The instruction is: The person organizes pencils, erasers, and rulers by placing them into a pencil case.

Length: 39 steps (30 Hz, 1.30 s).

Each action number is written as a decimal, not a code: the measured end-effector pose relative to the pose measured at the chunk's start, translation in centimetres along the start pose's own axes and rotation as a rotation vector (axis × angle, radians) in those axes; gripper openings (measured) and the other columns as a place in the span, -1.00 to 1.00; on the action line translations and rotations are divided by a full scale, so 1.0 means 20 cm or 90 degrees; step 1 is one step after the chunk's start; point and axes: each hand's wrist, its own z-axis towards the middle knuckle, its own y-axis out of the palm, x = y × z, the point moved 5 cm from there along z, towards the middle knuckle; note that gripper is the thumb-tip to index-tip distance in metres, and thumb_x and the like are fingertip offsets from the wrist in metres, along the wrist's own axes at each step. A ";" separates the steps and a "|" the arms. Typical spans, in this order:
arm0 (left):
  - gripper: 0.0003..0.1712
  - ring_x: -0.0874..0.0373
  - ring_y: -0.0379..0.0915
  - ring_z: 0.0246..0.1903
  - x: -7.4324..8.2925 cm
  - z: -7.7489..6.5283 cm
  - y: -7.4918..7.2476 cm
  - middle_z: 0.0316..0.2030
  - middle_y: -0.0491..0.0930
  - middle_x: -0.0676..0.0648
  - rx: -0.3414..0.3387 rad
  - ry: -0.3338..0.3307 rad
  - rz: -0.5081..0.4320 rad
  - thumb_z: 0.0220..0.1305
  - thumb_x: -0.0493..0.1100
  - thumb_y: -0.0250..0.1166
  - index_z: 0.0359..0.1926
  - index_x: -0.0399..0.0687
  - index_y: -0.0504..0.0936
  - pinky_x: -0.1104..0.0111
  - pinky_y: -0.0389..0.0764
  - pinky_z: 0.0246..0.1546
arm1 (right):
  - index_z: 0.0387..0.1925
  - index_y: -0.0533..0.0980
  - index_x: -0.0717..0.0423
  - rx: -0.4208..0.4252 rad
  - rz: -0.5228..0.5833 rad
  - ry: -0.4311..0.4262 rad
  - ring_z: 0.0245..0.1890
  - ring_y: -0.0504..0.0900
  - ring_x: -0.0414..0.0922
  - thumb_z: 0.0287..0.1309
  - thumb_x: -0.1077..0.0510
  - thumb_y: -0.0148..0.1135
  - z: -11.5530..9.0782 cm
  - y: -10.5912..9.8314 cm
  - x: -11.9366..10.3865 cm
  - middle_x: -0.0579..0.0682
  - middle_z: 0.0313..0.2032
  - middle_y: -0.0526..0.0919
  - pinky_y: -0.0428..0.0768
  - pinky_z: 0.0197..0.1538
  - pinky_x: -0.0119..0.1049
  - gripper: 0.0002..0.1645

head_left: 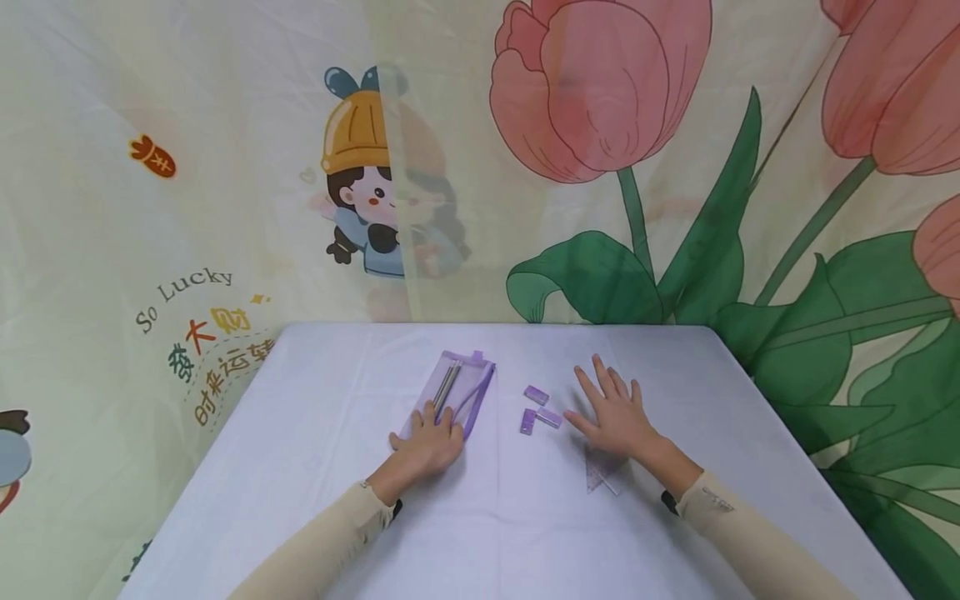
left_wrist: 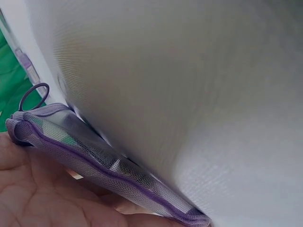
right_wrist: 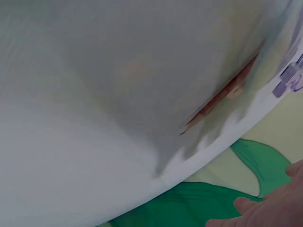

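Observation:
A purple mesh pencil case (head_left: 474, 387) lies on the table with pencils (head_left: 447, 382) showing through it. My left hand (head_left: 426, 443) rests on its near end, fingers spread. In the left wrist view the palm faces the case (left_wrist: 109, 165), whose zipper edge and pull loop show. My right hand (head_left: 617, 422) is held palm down with fingers apart and nothing in it. Partly under it in the head view lie a clear set square (head_left: 595, 477) and a thin light stick (head_left: 610, 485). A reddish, pointed, pencil-like thing (right_wrist: 222, 92) shows in the right wrist view.
Small purple-and-white blocks, an upper one (head_left: 536, 394), a lower left one (head_left: 528, 422) and a lower right one (head_left: 550, 417), lie between the hands. A white cloth covers the table (head_left: 315, 400). Behind it hangs a printed curtain (head_left: 465, 292) with tulips.

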 end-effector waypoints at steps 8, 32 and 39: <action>-0.30 -0.32 -0.25 0.52 0.00 0.00 -0.01 0.56 -0.14 -0.26 -0.010 0.001 0.002 0.48 0.13 -0.30 0.53 -0.01 0.14 -0.54 -0.17 0.23 | 0.56 -0.03 -0.02 -0.024 0.026 0.049 0.47 -0.07 0.42 0.30 -0.43 -0.06 0.01 0.02 0.15 0.27 0.56 -0.30 -0.14 0.30 0.58 0.01; -0.29 -0.33 -0.26 0.53 0.01 0.00 0.01 0.56 -0.16 -0.28 -0.010 0.013 0.013 0.48 0.15 -0.28 0.53 -0.02 0.13 -0.56 -0.19 0.21 | 0.58 -0.16 -0.01 -0.064 0.086 0.082 0.45 -0.09 0.49 0.22 -0.50 -0.04 0.15 0.04 0.21 0.32 0.54 -0.43 -0.22 0.29 0.60 0.15; -0.29 -0.32 -0.26 0.53 0.00 0.00 0.01 0.56 -0.16 -0.28 -0.010 0.006 0.012 0.48 0.15 -0.27 0.53 -0.02 0.13 -0.56 -0.20 0.21 | 0.57 -0.11 0.07 -0.090 0.158 0.079 0.43 -0.02 0.50 0.16 -0.50 0.08 0.24 0.06 0.15 0.40 0.52 -0.20 0.05 0.32 0.51 0.21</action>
